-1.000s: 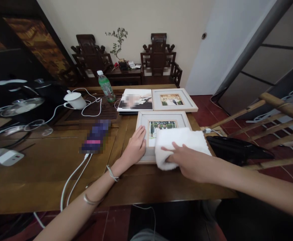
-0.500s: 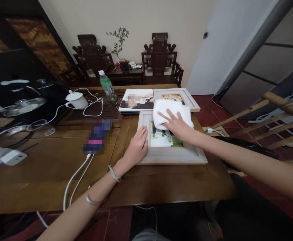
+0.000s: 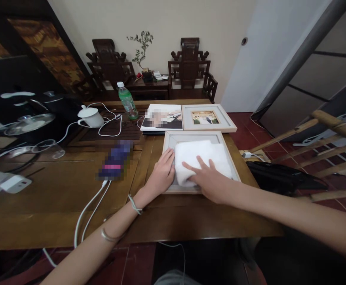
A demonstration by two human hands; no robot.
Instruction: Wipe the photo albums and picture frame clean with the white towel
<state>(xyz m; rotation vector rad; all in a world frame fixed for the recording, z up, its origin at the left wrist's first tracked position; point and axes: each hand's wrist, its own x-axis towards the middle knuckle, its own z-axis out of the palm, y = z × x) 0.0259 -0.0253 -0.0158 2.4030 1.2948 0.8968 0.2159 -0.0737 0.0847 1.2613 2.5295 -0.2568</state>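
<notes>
The right hand lies open and flat, fingers spread. It presses down on a white cloth and does not grip it. The cloth sits on top of a pale picture frame and hides most of the picture. The frame lies flat on the brown table, right in front of the person.

The left hand is at 9 o'clock from the cloth, just beside it. It is open too, with the fingers close together. It rests flat on the left edge of the frame and holds nothing. A thin bracelet is on that wrist.

At 12 o'clock from the frame lies a second frame with a small photo in it. A big photo print lies touching its left side. At 11 o'clock stands a green bottle. Farther left sits a white cup with a lid.

At 9 o'clock from the left hand, a phone lies on the table. A white cable runs from it to the near edge. At 3 o'clock from the frame, just off the table, is a black bag.
</notes>
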